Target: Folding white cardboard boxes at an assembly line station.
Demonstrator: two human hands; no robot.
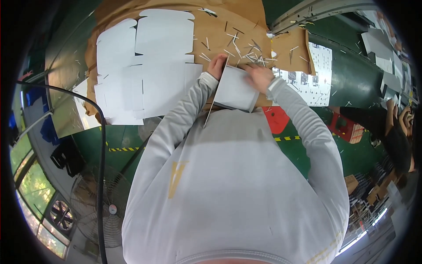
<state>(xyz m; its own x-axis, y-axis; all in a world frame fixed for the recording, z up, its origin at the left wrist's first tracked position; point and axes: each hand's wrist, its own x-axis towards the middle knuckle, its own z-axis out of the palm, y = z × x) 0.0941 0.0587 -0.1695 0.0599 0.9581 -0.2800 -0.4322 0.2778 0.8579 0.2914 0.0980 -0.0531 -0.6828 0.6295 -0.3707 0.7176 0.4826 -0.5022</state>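
Note:
A white cardboard box, partly folded up, stands at the table's near edge against my body. One of its panels sticks out as a thin edge along the left side. My left hand is closed on the far left corner of that panel, thumb and fingers pinching the board. Over the box's far right part lies my right hand, its fingers smeared by motion, so their grip does not show. Flat white die-cut box blanks lie to the left, with a stack of more blanks nearer me.
Brown paper covers the table, strewn with thin white and dark cardboard strips. A printed sheet lies at the right. A black cable hangs at the left by a caged fan. Another person's hands show far right.

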